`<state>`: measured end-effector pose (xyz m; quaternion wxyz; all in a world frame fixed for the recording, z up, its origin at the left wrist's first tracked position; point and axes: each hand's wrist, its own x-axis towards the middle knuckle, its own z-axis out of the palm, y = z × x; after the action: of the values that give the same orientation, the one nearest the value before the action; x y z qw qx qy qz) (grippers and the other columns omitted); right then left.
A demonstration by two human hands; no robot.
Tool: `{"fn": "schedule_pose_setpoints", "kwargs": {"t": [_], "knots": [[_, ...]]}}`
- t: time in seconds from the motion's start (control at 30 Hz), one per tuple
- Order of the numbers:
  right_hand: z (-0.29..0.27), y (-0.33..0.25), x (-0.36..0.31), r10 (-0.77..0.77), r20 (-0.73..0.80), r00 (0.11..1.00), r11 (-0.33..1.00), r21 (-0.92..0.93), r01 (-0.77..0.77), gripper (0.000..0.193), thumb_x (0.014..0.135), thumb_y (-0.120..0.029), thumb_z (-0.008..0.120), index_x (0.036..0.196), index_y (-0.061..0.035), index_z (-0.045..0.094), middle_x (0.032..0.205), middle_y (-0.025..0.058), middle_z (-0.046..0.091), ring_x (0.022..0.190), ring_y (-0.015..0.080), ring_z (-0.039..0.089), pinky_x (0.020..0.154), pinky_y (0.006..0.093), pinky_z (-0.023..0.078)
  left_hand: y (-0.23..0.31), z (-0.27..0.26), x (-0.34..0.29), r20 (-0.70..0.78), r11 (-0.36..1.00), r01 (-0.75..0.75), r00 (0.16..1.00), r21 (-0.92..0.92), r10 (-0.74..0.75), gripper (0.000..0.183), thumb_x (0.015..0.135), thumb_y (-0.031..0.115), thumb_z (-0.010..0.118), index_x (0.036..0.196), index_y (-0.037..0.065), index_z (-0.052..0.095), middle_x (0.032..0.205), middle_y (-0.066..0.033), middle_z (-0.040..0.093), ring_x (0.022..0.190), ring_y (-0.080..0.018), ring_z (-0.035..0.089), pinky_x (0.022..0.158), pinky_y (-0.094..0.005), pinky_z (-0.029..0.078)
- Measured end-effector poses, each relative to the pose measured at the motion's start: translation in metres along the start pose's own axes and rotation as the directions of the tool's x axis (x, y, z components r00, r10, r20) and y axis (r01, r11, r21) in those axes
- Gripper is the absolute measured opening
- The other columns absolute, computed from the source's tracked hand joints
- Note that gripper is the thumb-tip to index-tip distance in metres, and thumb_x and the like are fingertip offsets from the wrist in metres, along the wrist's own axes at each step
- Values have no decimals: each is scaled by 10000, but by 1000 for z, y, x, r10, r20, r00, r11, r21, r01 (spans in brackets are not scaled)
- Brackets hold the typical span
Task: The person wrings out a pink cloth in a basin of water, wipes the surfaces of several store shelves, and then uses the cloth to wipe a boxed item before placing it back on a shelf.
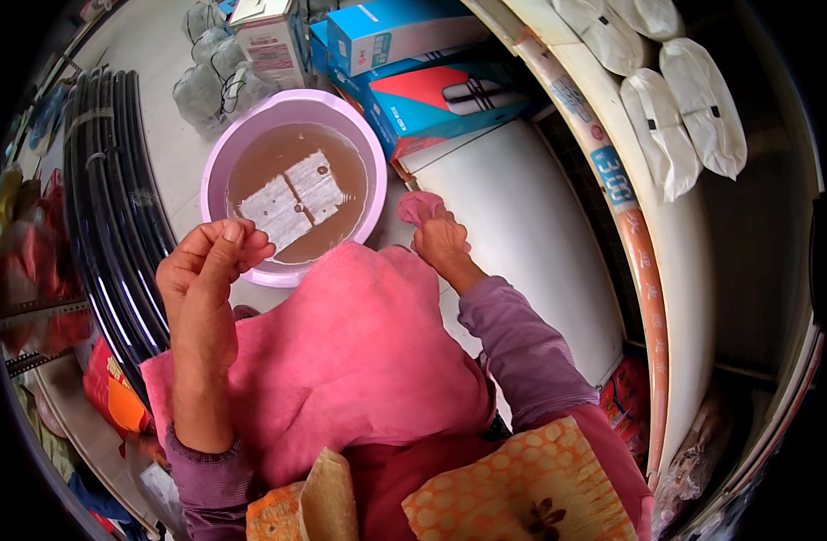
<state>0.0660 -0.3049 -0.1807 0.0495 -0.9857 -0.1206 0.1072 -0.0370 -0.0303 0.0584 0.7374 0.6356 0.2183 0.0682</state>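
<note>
My right hand (443, 242) is closed around a crumpled pink cloth (420, 208), just right of a lilac plastic basin (217, 167). Murky brown water (278, 144) fills much of the basin. In it show flat white rectangular pieces (292, 198) with a few small round dark spots; I cannot tell what they are. Raised in front of the basin's near left side, my left hand (210, 266) has its fingers curled and the thumb pressed to the forefinger, with nothing visible between them. A pink apron (341, 352) covers my lap.
Blue boxes (449, 95) and a white carton (269, 41) stand behind the basin, beside clear wrapped bundles (206, 90). Coiled black hose (111, 180) lies at the left. A white shelf unit (530, 234) lines the right, with white packages (702, 99) on top.
</note>
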Motion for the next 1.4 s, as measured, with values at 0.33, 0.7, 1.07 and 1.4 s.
{"fn": "schedule_pose_setpoints", "kwargs": {"t": [0.33,0.7,1.07,1.4], "knots": [[33,2,13,213,290,933,974,19,-228,528,812,-271,537,1255,-1,439,1006,163,668,955,308,642,804,406,492,5,0,-1,8,998,51,999,24,-51,202,927,171,561,939,-22,619,840,-81,656,766,-150,632,771,-277,505],[-9,22,-52,274,507,817,928,83,-363,490,789,-248,545,1196,18,486,954,198,669,946,326,642,794,416,488,2,1,-1,-9,1000,31,999,4,-31,219,921,187,574,931,-26,626,840,-89,659,759,-154,636,750,-264,495],[-21,73,-119,335,383,861,858,255,-447,425,751,-273,545,1131,-101,622,1006,204,649,986,326,620,834,418,487,1,13,-2,56,999,34,998,4,-34,213,905,170,592,927,-36,641,825,-99,663,751,-149,635,746,-253,488],[-30,42,-89,255,432,865,862,304,-405,453,761,-418,586,1095,-114,625,1022,153,637,979,318,607,829,414,470,-8,16,3,95,999,42,994,29,-45,211,916,189,583,941,-12,638,833,-78,662,755,-140,641,741,-252,490]]}}
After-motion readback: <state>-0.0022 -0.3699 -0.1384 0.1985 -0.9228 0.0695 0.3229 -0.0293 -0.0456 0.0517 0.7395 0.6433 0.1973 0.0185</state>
